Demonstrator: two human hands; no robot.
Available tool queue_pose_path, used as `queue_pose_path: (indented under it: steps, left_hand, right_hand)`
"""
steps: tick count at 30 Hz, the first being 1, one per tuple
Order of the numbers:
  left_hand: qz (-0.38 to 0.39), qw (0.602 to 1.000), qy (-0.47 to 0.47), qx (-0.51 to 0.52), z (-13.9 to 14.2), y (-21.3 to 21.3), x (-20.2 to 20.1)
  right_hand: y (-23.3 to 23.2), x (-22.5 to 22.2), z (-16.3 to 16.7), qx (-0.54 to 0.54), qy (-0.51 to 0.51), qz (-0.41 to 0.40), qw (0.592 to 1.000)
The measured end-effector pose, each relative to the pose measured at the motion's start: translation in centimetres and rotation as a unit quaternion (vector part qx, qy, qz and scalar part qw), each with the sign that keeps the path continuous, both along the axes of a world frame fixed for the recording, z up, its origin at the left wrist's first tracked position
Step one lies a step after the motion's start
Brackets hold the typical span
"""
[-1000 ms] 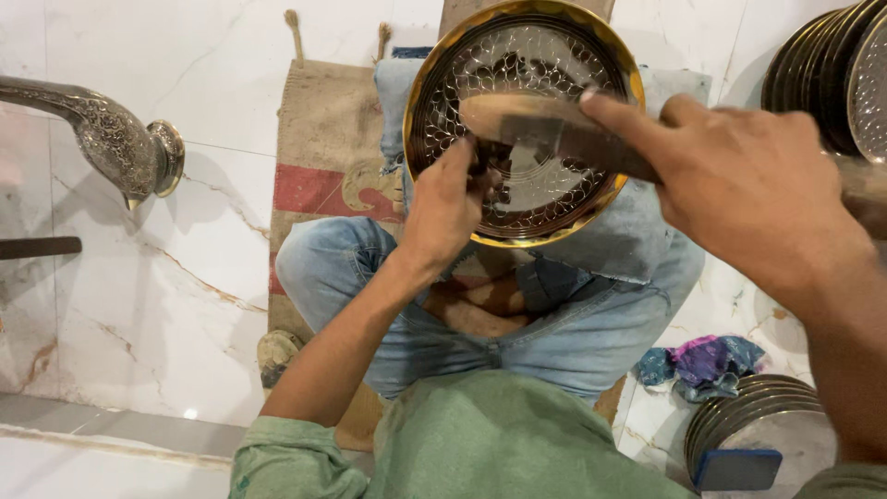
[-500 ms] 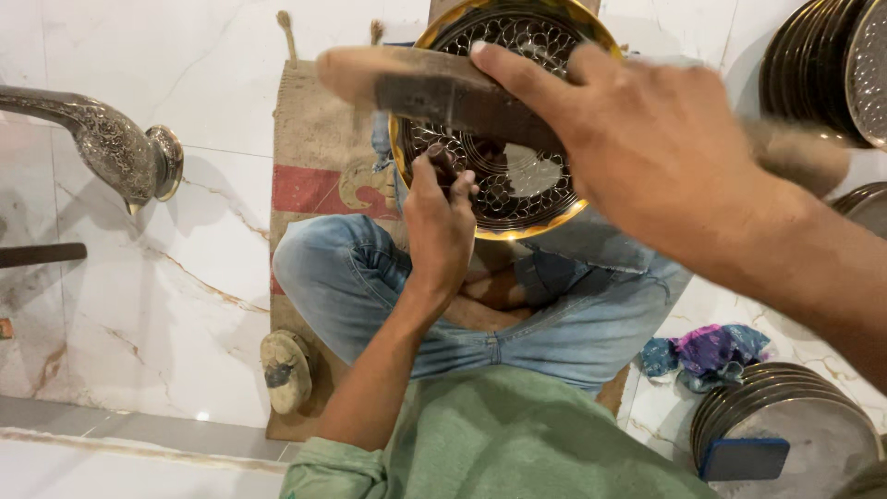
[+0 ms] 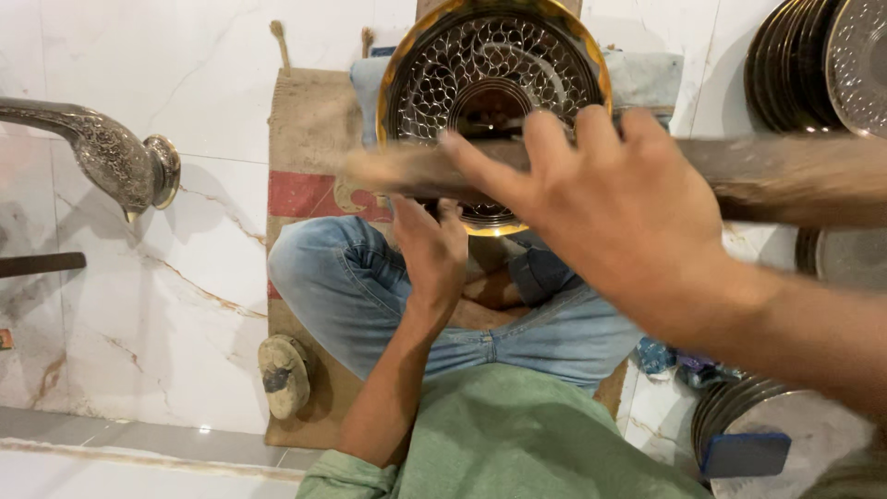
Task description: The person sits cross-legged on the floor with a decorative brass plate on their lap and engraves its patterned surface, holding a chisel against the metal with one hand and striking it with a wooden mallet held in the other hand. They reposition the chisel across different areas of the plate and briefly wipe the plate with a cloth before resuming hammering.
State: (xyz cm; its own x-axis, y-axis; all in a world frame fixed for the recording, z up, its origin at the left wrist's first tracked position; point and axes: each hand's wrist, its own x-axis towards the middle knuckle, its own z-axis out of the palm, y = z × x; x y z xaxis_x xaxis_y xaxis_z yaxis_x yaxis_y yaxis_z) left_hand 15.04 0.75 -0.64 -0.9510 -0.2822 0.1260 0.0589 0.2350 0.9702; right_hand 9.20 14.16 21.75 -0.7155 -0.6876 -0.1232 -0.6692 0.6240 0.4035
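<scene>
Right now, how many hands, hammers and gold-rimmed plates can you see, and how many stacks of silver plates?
Hands: 2, left hand and right hand
Wooden hammer: 1
Gold-rimmed plate: 1
Stacks of silver plates: 2, top stack and bottom stack
Total: 6

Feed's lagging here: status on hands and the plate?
Left hand grips ornate round plate at its lower rim. Right hand holds wooden tool, blurred, across the plate. Nothing else obstructing.

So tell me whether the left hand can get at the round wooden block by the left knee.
Probably yes. The left hand is up at the lower rim of the patterned plate, while the wooden block lies on the burlap mat with nothing over it.
</scene>
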Motion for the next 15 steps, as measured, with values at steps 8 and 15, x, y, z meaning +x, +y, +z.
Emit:
queue_pose_path:
  steps: [8,15]
  left_hand:
    - [0.108,0.98,-0.022,0.164,-0.7,-2.4,-1.0]
    - [-0.143,0.988,0.055,0.028,0.6,-3.0,-4.8]
  right_hand:
    - [7.3,3.0,-6.2,-0.273,-0.112,-0.181,0.938]
    - [11.4,12.5,-19.7,-0.577,0.05,-0.383,0.72]
